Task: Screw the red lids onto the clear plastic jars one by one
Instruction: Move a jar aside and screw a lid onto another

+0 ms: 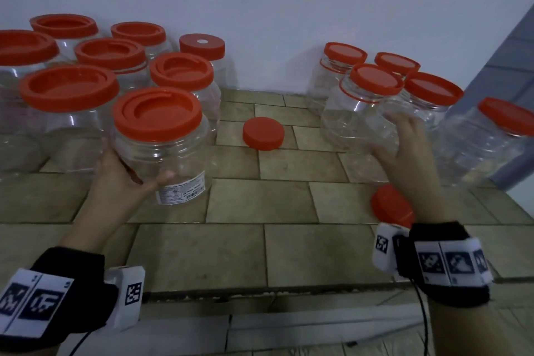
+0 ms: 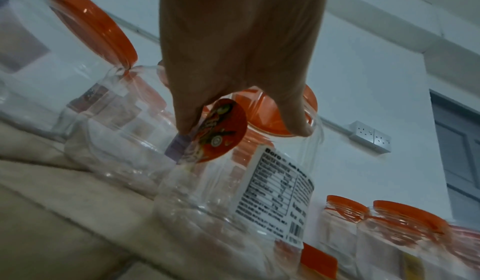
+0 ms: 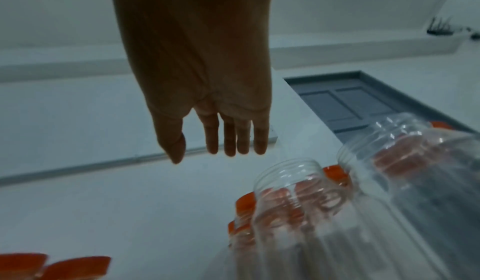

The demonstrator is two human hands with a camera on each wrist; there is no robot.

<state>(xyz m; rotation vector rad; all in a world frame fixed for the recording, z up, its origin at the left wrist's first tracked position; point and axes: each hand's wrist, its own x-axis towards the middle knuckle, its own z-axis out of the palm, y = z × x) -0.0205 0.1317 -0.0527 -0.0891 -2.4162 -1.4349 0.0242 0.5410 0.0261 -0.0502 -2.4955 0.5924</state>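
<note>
My left hand (image 1: 121, 170) grips a clear jar (image 1: 161, 153) with a white label, thumb in front and fingers behind. A red lid (image 1: 157, 114) sits on this jar. In the left wrist view my fingers (image 2: 187, 120) curl round the jar (image 2: 221, 192) below its lid (image 2: 272, 116). My right hand (image 1: 404, 136) is stretched out with straight fingers against a clear jar (image 1: 384, 121) at the right. The right wrist view shows that hand (image 3: 221, 140) open and empty above two lidless jars (image 3: 293, 192). Two loose red lids lie on the tiles, one in the middle (image 1: 263, 133) and one (image 1: 391, 205) by my right wrist.
Several lidded jars (image 1: 69, 89) crowd the back left. More lidded jars (image 1: 372, 81) stand at the back right against the white wall. A grey door (image 1: 514, 46) borders the right side. Brown tiles (image 1: 260, 205) run between the two groups.
</note>
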